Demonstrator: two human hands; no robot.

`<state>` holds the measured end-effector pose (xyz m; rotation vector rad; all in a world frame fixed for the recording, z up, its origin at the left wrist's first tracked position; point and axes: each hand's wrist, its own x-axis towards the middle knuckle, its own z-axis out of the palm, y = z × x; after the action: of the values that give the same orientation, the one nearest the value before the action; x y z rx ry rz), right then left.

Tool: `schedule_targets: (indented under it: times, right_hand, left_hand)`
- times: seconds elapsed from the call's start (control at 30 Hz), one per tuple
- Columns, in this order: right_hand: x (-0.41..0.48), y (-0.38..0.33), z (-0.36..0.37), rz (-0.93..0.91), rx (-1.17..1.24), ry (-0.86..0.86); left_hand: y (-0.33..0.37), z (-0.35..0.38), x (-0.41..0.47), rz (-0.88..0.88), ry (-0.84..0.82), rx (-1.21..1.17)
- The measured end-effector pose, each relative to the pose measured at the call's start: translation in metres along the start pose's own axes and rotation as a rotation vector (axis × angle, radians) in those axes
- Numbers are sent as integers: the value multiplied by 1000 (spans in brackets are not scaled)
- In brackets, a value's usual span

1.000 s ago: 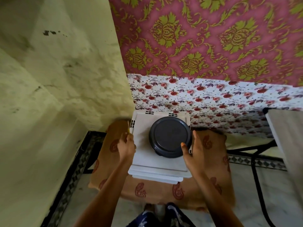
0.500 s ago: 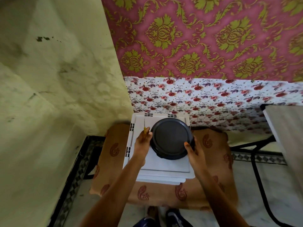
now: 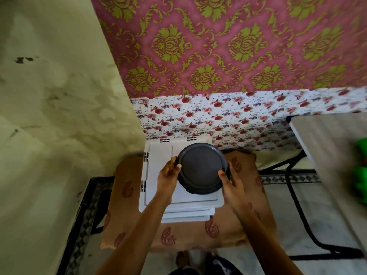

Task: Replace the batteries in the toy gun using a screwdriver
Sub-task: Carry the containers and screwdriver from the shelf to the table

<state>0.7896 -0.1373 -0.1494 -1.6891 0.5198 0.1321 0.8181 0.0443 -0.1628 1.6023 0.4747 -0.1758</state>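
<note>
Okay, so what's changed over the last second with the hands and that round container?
The left hand, holding the screwdriver, moved right from the left edge of the white tray to the left rim of the round dark container. The right hand closed onto its right rim. The container stayed on the tray.

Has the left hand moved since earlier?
Yes: the left hand, holding the screwdriver, moved right from the edge of the white tray to the dark lid.
</note>
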Motion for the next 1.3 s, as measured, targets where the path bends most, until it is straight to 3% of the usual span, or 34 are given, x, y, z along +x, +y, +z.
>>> schedule_targets:
  times: [0.17,0.3,0.4,0.67,0.83,1.03,1.3]
  right_hand:
    - [-37,-21,-57,-44,-10,43]
    - [-33,18,-109,-97,-106,121]
    - [-28,56,-163,-95,-26,107]
    - [-66,86,-310,-129,-115,191]
    - [-82,100,-379,-110,11,223]
    - [-79,106,-422,-88,190,276]
    - [-46,108,-470,-90,62,360]
  left_hand:
    - [6,41,-30,62,-20,23]
    - [4,90,-67,100,-26,43]
    - [-5,136,-98,105,-21,50]
    - [-39,267,-197,86,53,-14]
    - [-38,325,-240,84,5,33]
    - [-36,370,-246,60,-22,96]
    - [-28,437,-219,115,-123,151]
